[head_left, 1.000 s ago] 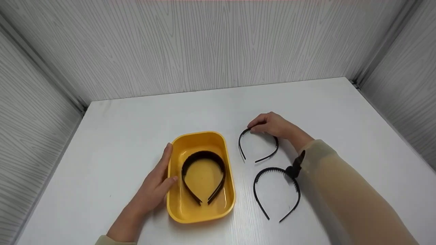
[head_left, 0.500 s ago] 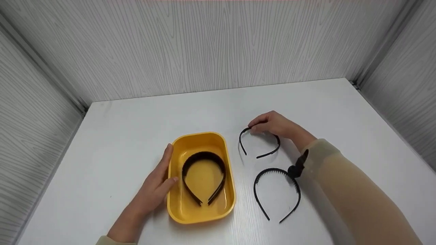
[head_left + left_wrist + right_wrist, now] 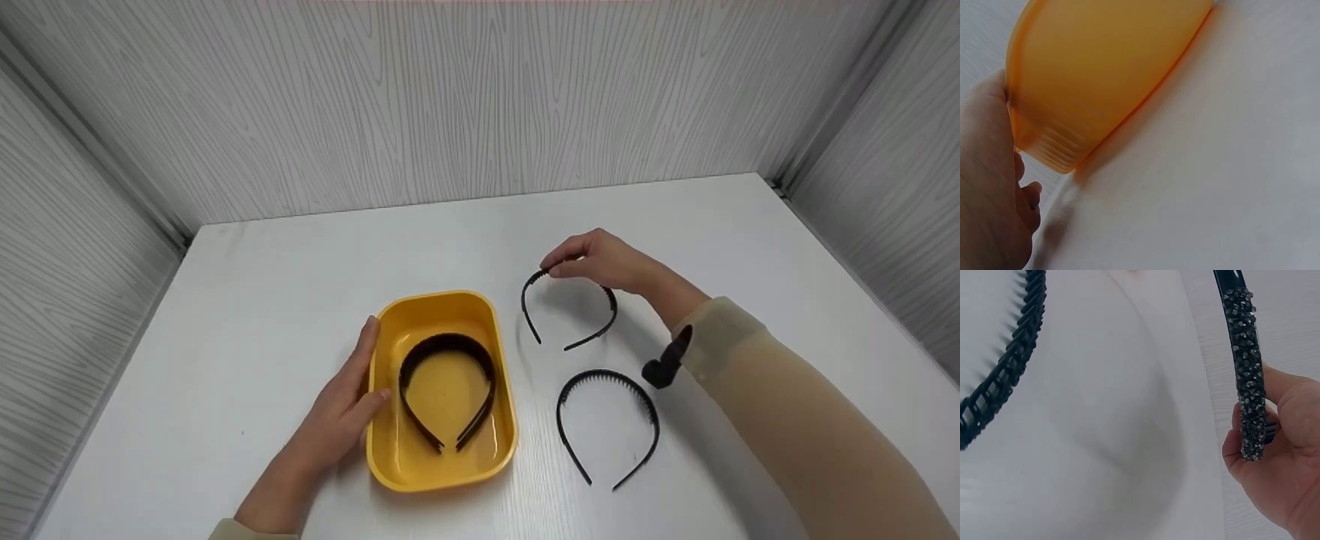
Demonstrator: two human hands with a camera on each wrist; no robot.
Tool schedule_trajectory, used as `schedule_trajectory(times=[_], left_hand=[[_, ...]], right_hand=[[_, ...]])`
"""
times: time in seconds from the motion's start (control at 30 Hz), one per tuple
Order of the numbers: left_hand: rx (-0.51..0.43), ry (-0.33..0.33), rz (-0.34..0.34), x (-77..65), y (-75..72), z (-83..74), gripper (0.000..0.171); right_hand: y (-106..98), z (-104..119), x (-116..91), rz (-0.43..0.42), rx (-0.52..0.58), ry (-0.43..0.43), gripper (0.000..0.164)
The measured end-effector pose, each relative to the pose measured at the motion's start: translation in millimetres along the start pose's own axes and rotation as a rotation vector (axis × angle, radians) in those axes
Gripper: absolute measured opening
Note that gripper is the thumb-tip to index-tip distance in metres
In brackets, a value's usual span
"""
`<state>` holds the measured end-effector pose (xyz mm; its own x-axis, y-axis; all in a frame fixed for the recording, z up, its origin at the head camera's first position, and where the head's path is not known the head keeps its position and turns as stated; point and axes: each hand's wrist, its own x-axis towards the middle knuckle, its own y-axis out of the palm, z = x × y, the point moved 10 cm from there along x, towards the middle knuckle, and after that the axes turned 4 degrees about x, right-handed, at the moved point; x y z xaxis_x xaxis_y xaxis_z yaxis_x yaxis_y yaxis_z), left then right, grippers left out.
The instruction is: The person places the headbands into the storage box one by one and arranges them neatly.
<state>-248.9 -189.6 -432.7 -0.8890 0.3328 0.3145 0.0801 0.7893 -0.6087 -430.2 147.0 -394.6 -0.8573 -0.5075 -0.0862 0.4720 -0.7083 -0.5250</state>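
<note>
My left hand (image 3: 339, 409) grips the left side of a yellow plastic box (image 3: 420, 472), thumb over the rim and fingers along the outer wall. Inside the box lie black headbands (image 3: 450, 342), nested so closely that I cannot tell how many. To the right of the box, my right hand (image 3: 609, 262) pinches the top of another black headband (image 3: 611, 307), raised a little off the table. The right wrist view shows small glittering stones covering part of this held headband (image 3: 1249, 371). Nearer me, a toothed black headband (image 3: 608, 373) lies on the table.
The white table (image 3: 247, 322) runs back to a grey wood-grain panel (image 3: 450, 97). Similar panels stand at the left (image 3: 67, 247) and right (image 3: 877, 187). A dark strap (image 3: 667, 360) is on the right sleeve.
My right hand has risen slightly, lifting the headband off the table; its shadow now lies apart from it. The left hand, the box and the nearer headband have stayed in place.
</note>
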Motion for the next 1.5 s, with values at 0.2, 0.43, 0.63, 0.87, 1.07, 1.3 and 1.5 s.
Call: schedule_trajectory(times=[0.2, 0.43, 0.63, 0.87, 1.07, 1.3, 1.5], left_hand=[[-0.001, -0.011, 0.004, 0.5, 0.3, 1.8, 0.083], [0.015, -0.014, 0.0, 1.6, -0.5, 1.5, 0.083], [0.017, -0.009, -0.008, 2.1, -0.9, 0.3, 0.083], [0.007, -0.026, 0.003, 2.4, 0.0, 1.3, 0.084], [0.018, -0.049, 0.017, 2.2, 0.1, 3.4, 0.085], [0.016, -0.073, 0.029, 1.8, 0.9, 4.9, 0.086], [0.022, -0.066, 0.033, 1.5, 1.2, 4.9, 0.085]], right_hand=[[6, 33, -1, 0.023, -0.011, -0.075, 0.019], [22, 72, -1, 0.064, -0.035, -0.161, 0.016], [42, 102, 0, 0.107, -0.054, -0.244, 0.014], [67, 132, 3, 0.147, -0.071, -0.318, 0.016], [90, 150, 8, 0.169, -0.087, -0.366, 0.017], [117, 161, 12, 0.201, -0.12, -0.408, 0.017], [135, 161, 15, 0.213, -0.142, -0.412, 0.018]])
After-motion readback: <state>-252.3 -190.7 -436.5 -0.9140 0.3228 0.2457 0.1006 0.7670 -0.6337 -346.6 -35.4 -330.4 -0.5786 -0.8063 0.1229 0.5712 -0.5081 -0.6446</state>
